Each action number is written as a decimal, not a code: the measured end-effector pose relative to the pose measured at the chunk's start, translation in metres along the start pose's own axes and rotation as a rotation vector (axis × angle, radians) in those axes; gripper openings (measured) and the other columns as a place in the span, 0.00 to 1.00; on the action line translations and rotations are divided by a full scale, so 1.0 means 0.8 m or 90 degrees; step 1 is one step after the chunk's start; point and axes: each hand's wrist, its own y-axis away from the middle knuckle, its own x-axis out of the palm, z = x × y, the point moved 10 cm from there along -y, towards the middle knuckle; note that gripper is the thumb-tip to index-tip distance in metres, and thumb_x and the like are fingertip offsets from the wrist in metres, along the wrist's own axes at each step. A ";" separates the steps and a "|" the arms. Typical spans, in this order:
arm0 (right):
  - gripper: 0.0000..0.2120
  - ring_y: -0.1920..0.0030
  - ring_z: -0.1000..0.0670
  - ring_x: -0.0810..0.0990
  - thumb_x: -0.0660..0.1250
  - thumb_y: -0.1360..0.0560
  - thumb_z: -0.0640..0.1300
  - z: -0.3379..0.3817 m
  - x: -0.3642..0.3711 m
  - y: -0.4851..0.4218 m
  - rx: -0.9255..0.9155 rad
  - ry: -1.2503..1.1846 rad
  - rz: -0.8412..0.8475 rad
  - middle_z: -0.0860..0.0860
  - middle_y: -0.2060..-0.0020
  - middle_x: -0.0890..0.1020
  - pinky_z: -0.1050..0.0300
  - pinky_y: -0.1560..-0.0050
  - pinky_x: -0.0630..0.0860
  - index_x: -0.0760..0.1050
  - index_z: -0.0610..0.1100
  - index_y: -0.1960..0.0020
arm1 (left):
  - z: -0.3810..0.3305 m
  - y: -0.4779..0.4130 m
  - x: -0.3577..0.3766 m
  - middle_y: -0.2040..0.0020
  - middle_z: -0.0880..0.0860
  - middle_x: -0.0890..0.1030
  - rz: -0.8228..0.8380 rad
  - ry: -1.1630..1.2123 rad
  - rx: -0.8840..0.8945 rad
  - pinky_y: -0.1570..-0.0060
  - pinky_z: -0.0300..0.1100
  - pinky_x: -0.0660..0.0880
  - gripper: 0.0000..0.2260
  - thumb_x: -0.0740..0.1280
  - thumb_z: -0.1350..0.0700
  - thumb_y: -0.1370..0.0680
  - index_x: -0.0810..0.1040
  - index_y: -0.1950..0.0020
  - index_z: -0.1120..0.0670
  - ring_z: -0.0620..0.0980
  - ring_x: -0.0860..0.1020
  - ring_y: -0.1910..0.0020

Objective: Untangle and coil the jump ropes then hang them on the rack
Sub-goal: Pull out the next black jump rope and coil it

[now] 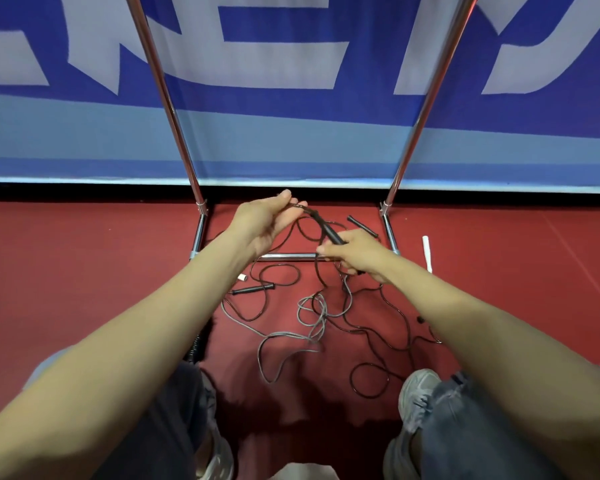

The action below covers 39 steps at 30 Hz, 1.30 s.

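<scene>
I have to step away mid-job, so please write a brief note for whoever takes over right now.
Left hand: pinching a bunch of black rope cord, raised above the floor.
Right hand: closed around a black handle of that rope.
Grey rope and more black rope lie tangled on the red floor, inside the rack base; two other black handles lie loose.
Done: nothing visibly coiled or hung.
Left: untangle, coil, hang each rope.

No text could be read. The blue banner (291, 98) along the far edge of the red floor (84, 254) carried large pale block characters, cut off by the top of the frame and too partial to make out. Nothing else bore lettering.
</scene>
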 end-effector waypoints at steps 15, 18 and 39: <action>0.05 0.81 0.57 0.61 0.65 0.23 0.38 0.062 -0.041 0.004 0.002 -0.307 -0.061 0.47 0.66 0.81 0.65 0.80 0.59 0.76 0.39 0.57 | 0.117 0.009 0.026 0.59 0.52 0.77 0.239 -0.580 0.042 0.63 0.35 0.68 0.04 0.65 0.65 0.22 0.76 0.51 0.56 0.42 0.72 0.66; 0.02 0.77 0.55 0.63 0.63 0.24 0.36 0.049 -0.059 -0.001 0.016 -0.160 -0.107 0.47 0.66 0.79 0.64 0.79 0.63 0.74 0.40 0.51 | 0.085 0.001 0.018 0.66 0.52 0.80 0.132 -0.505 0.095 0.68 0.38 0.76 0.08 0.64 0.65 0.21 0.74 0.59 0.56 0.42 0.78 0.73; 0.08 0.80 0.58 0.63 0.71 0.28 0.32 0.069 -0.045 0.006 -0.055 -0.234 -0.088 0.43 0.59 0.83 0.66 0.79 0.62 0.77 0.37 0.50 | 0.089 0.012 0.033 0.30 0.55 0.70 0.171 -0.695 0.094 0.31 0.42 0.65 0.25 0.69 0.64 0.24 0.67 0.28 0.57 0.50 0.68 0.31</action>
